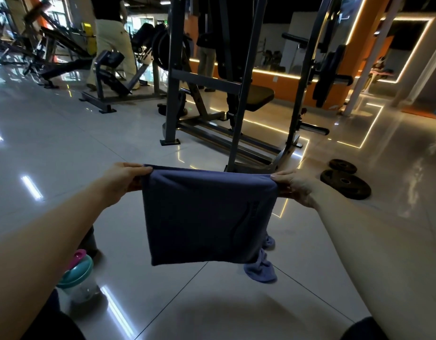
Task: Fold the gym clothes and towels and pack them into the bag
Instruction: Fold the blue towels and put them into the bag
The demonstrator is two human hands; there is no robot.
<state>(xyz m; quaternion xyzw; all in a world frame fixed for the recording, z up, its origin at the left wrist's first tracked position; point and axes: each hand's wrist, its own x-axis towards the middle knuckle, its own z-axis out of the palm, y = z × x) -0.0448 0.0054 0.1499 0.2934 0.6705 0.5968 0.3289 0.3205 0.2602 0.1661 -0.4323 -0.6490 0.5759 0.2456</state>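
Above floor (64, 143), L hand (124, 179) and R hand (294, 187) each pinch a top corner of folded blue towel (202, 217), arms extended fwd; towel logo (246, 217) unreadable.

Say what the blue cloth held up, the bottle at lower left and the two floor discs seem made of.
Blue cloth: soft matte textile, likely knit or microfibre; it hangs limp and sags between the left hand and right hand. Bottle: clear plastic with glossy teal lid, pink cap. Discs: dark, dull, rough; cast iron or rubber coating, unclear.
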